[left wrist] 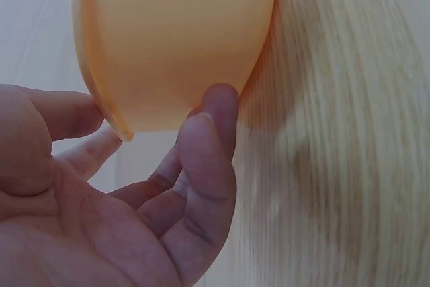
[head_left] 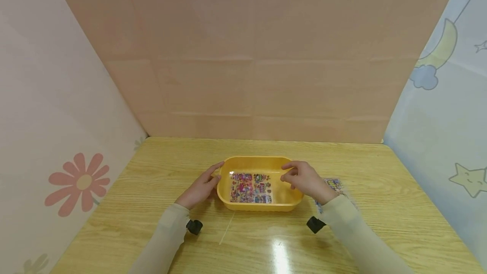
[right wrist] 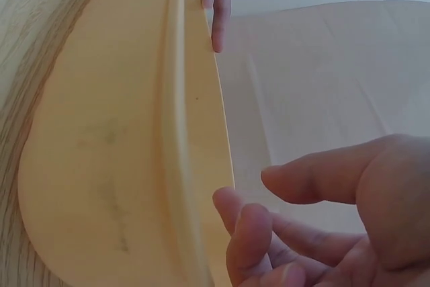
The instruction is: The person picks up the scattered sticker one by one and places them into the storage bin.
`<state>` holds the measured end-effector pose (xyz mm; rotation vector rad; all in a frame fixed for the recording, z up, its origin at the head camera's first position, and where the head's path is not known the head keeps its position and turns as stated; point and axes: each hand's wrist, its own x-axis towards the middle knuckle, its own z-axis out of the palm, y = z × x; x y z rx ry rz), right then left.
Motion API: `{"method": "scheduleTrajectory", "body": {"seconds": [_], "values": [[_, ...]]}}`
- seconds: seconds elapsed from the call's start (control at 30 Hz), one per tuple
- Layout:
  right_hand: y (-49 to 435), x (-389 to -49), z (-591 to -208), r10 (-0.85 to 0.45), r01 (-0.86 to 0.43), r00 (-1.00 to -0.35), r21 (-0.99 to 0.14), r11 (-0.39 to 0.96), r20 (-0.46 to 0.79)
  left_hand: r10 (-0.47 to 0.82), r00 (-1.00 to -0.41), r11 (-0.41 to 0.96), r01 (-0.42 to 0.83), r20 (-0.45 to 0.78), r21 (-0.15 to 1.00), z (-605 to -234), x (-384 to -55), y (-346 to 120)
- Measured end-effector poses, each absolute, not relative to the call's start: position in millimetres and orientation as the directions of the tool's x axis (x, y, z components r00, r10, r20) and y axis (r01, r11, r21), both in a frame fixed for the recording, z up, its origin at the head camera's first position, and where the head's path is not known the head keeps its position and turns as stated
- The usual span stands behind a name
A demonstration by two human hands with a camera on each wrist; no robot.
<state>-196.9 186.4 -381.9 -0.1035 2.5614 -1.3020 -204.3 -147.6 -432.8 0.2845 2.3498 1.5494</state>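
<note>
A yellow plastic basin (head_left: 258, 207) stands on the table with colourful cartoon sticker sheets (head_left: 243, 189) lying flat on its bottom. My left hand (head_left: 199, 187) holds the basin's left end. In the left wrist view its thumb is at the rim and several fingers lie bent against the outer wall (left wrist: 181, 45). My right hand (head_left: 304, 179) is over the basin's right end, fingers loosely bent. In the right wrist view, thumb and fingers (right wrist: 248, 236) stand apart with nothing between them, fingertips close by the rim (right wrist: 176, 99).
Another clear pack of colourful stickers (head_left: 335, 184) lies right of the basin, partly hidden under the right forearm. A thin pale strip (head_left: 227, 228) lies on the wooden table (head_left: 182, 151) in front. A plain back panel (head_left: 251, 75) and printed side panels enclose the table.
</note>
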Motion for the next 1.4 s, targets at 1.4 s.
{"method": "scheduleTrajectory", "body": {"seconds": [1.4], "values": [[281,-175,-405,-0.082,-0.047,-0.996,-0.581,0.812,-0.034,0.305,-0.936,0.411,-0.038,-0.176,0.911,-435,-206,-147]]}}
